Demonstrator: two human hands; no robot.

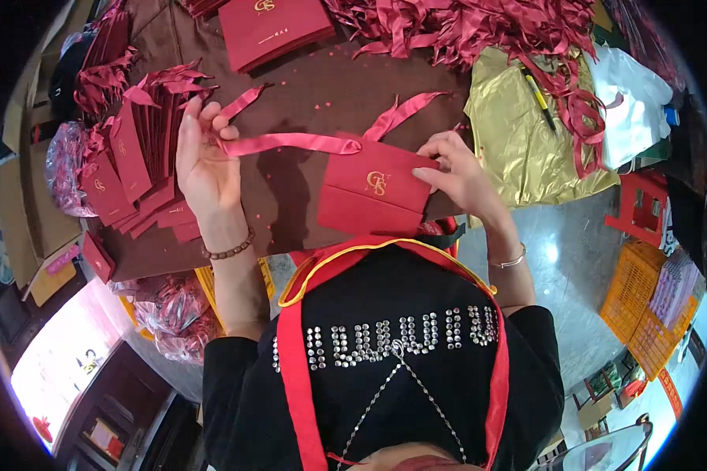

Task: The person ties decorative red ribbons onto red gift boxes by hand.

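A red paper gift bag [353, 198] with a gold monogram lies in front of me over the table's near edge. My right hand [452, 169] pinches its right side between thumb and fingers. From the bag's top run pink-red satin ribbons; one ribbon [291, 142] stretches left to my left hand [210, 153]. The fingers of that hand are curled around the ribbon, palm partly turned up. A second ribbon end [404, 114] sticks up from the bag's top and lies loose on the cloth.
Finished-looking red bags [137, 153] stand in a row at left. A bag stack [273, 31] lies at the back beside a heap of ribbons [479, 27]. On the right are gold wrapping [499, 125], a yellow marker [540, 102] and orange crates [636, 279]. Brown cloth [291, 188] covers the table.
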